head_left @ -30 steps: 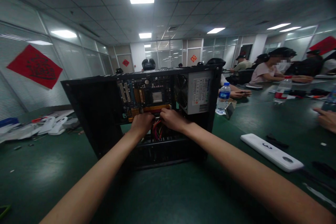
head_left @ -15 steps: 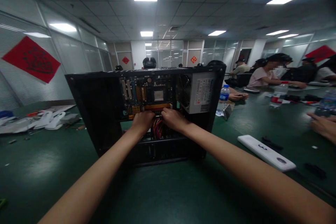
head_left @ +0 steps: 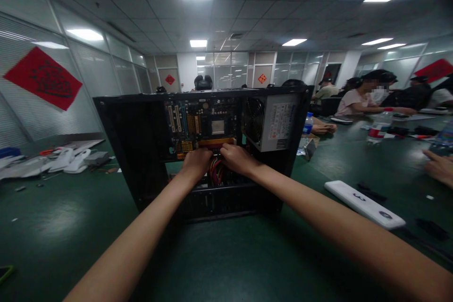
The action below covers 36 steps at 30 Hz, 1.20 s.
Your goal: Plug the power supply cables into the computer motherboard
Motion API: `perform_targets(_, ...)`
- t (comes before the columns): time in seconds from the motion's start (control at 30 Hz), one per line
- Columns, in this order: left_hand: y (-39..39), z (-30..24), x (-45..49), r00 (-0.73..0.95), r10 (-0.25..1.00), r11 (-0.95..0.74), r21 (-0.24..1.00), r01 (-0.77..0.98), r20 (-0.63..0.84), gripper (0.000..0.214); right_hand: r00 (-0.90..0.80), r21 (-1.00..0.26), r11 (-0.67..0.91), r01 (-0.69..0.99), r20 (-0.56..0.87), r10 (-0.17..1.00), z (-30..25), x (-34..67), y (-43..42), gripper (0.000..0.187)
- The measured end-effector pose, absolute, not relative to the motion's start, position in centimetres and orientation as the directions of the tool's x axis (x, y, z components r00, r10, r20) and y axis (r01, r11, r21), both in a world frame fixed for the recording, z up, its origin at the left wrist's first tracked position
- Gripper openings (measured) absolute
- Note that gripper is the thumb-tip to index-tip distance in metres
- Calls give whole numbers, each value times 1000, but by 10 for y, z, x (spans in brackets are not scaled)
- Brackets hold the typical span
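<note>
Left hand (head_left: 197,164) and right hand (head_left: 238,158), fingers curled, any hold unclear, lie about equally near, just below the crosswise yellow slots (head_left: 216,142).

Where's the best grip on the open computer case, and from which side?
Probably the upright ends, palms outside, one from the left, one from the right: the computer case stands upright on the table, open side facing the wearer, leaving the motherboard and wires exposed inside.
</note>
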<state>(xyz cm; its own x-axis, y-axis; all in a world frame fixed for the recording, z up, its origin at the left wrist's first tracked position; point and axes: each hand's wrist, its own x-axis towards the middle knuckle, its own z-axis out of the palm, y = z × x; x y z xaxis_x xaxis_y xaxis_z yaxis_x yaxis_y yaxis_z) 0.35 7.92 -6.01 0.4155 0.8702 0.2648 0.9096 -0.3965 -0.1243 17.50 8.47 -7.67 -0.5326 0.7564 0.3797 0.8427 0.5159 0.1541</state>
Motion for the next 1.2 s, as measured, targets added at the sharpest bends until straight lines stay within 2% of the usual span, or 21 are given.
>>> perform_targets(0.43, 76, -62, 1, 437, 854, -429, -94, 899, 281, 38, -482, 138, 464, 875, 343, 806, -78, 172, 91, 20)
perform_targets(0.8, 77, -61, 1, 416, 867, -408, -90, 909, 274, 35, -399, -67, 465, 883, 414, 818, -89, 182, 91, 23)
perform_targets(1.2, 83, -66, 0, 436, 847, -432, -85, 898, 303, 36, -335, -69, 381, 922, 352, 874, -81, 179, 88, 27)
